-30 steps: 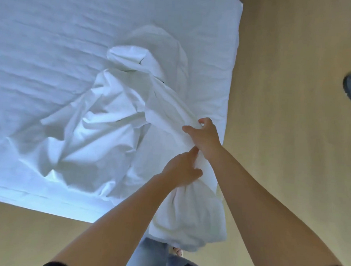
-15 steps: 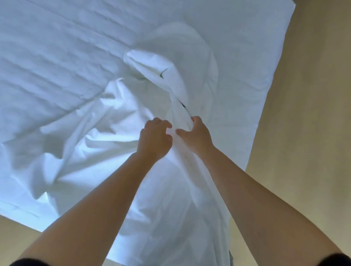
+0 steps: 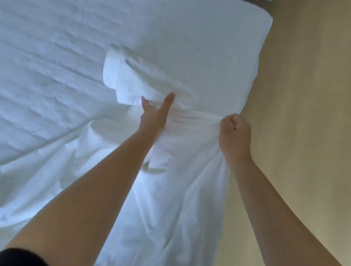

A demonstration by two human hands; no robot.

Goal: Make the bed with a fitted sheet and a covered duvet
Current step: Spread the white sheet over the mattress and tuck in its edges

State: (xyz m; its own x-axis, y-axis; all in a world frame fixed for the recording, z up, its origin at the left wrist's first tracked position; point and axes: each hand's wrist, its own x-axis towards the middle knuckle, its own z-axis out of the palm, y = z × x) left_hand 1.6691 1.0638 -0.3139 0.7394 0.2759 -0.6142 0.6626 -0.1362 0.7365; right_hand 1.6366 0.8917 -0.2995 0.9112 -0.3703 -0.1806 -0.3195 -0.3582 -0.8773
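White sheet (image 3: 177, 203) lies crumpled on the near right part of the bed and runs down to the bottom of the view. On the left is the bumpy white mattress (image 3: 53, 47). The left hand (image 3: 154, 117) is flat against the sheet, with its thumb and one finger straight (the other fingers are hidden by cloth). A tight band of sheet goes across to the right hand (image 3: 235, 133), a fist that grips the cloth. Farthest right is the tan floor (image 3: 312, 118).
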